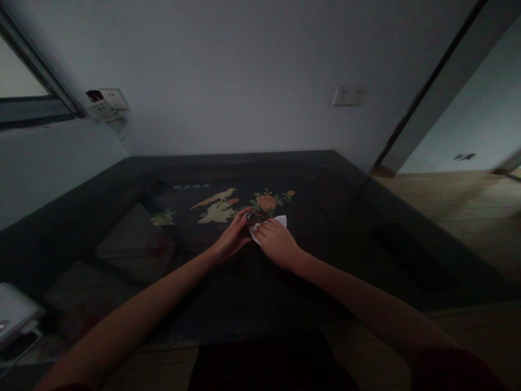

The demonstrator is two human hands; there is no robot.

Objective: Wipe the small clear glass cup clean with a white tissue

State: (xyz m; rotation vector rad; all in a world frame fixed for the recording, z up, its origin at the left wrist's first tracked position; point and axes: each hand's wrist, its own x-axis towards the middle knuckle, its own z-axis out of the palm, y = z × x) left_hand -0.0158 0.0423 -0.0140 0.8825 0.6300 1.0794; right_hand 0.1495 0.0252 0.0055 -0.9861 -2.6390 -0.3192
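Both my hands meet near the middle of a dark glass-topped table [334, 228]. My left hand [233, 238] curls around a small clear glass [255, 217] that stands on the table. My right hand [277, 243] presses a white tissue [280, 221] against the glass, fingers bent over the paper. Part of the tissue sticks out past my right fingers. Under the glass top shows a painted panel with a bird [217, 206] and an orange flower [266, 202].
A white device [14, 312] lies at the table's near left corner. Wall sockets [106, 104] sit at the left, and another socket plate [349, 95] on the back wall. A doorway and wooden floor [468, 201] open to the right.
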